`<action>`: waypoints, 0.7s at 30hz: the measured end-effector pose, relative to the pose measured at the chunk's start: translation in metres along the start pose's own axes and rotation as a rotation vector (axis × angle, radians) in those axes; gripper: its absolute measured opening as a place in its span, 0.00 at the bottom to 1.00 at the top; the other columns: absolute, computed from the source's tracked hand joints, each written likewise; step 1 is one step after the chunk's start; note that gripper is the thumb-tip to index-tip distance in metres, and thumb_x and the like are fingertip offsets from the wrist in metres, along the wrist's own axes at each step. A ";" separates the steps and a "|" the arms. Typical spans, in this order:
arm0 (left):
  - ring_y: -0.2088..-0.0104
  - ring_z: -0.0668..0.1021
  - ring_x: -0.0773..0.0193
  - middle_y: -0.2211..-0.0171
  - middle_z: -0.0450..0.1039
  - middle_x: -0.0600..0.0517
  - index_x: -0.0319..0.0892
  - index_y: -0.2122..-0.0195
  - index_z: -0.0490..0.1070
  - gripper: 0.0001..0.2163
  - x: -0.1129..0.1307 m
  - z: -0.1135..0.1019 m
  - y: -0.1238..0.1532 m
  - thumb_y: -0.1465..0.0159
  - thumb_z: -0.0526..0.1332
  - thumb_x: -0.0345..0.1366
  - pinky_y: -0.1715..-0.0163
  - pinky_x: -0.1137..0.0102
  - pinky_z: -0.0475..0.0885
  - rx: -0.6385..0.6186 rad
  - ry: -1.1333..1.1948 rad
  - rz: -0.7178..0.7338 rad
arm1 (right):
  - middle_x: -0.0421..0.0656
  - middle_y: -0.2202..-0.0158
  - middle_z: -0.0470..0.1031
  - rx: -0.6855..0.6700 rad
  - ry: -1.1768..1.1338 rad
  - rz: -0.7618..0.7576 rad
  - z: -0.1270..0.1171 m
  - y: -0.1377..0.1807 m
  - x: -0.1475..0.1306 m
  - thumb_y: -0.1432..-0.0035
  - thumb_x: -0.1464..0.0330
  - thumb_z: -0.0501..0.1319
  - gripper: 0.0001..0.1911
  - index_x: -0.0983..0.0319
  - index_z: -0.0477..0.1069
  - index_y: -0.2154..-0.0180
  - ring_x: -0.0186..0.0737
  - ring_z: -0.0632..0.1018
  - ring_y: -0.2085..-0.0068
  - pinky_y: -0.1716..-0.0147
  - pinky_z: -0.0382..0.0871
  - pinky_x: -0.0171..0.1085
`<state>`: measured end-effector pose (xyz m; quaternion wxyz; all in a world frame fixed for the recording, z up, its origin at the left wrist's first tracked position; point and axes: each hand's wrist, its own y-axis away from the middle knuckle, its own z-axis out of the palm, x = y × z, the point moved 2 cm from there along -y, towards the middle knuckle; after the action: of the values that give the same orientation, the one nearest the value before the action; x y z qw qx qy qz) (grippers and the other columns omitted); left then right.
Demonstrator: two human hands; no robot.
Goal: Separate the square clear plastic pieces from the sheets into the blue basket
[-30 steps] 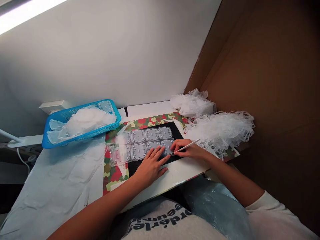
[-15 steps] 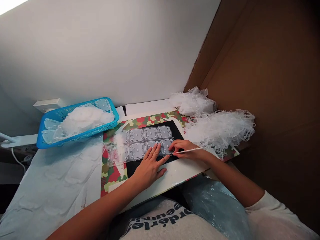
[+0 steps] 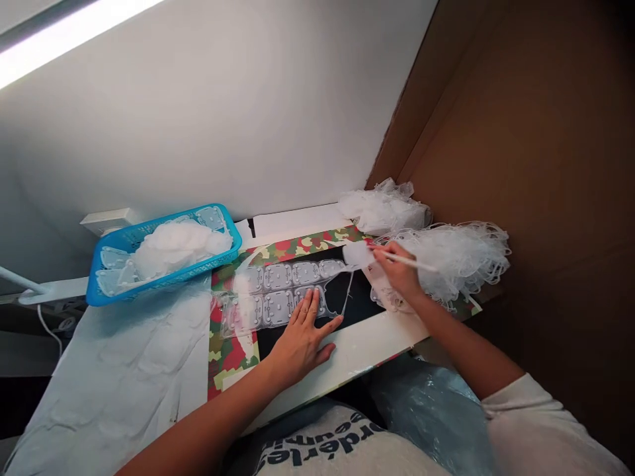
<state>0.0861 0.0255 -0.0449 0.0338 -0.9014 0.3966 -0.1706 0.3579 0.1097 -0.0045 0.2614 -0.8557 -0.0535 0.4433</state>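
Observation:
A clear moulded sheet of square silicone parts (image 3: 278, 291) lies on a black mat (image 3: 360, 301) over a camouflage-patterned board (image 3: 231, 350). My left hand (image 3: 302, 334) rests flat on the sheet's near right part, fingers spread. My right hand (image 3: 399, 268) is raised at the right end of the sheet, fingers closed on a thin white stick (image 3: 414, 263) and pinching one square piece (image 3: 358, 254) pulled up from the sheet. A thin strip of trim hangs from that piece down to the sheet.
A blue basket (image 3: 163, 254) with clear parts stands at the back left. Heaps of white stringy trim (image 3: 446, 254) lie at the right by a brown cardboard wall (image 3: 520, 165). A pale cloth (image 3: 119, 370) covers the table's left side.
My right hand has lifted from the sheet's near right corner up and to the right, pulling one square piece free. My left hand stays pressed on the sheet.

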 end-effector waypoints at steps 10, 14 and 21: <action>0.40 0.68 0.47 0.42 0.69 0.42 0.50 0.39 0.64 0.21 0.003 -0.036 -0.010 0.33 0.57 0.45 0.44 0.50 0.63 -0.080 0.055 -0.032 | 0.43 0.57 0.81 -0.275 0.006 0.004 0.015 -0.009 -0.019 0.40 0.65 0.59 0.08 0.59 0.68 0.71 0.44 0.80 0.56 0.58 0.69 0.39; 0.38 0.66 0.45 0.39 0.64 0.39 0.43 0.39 0.64 0.23 -0.008 -0.026 -0.031 0.34 0.58 0.45 0.41 0.50 0.61 0.034 -0.056 -0.149 | 0.43 0.55 0.80 -0.628 -0.025 -0.060 0.036 0.010 -0.033 0.38 0.67 0.58 0.07 0.59 0.69 0.70 0.43 0.80 0.56 0.58 0.69 0.39; 0.33 0.55 0.42 0.33 0.55 0.40 0.49 0.37 0.62 0.26 -0.013 0.002 -0.031 0.35 0.58 0.49 0.37 0.47 0.55 0.065 -0.127 -0.152 | 0.45 0.53 0.77 -0.799 -0.082 -0.191 0.038 0.012 -0.028 0.38 0.67 0.60 0.07 0.60 0.68 0.70 0.43 0.77 0.53 0.53 0.68 0.41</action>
<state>0.1005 0.0561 -0.0443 0.0751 -0.9362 0.3185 -0.1282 0.3093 0.1053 -0.0077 -0.0536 -0.8629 -0.3108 0.3950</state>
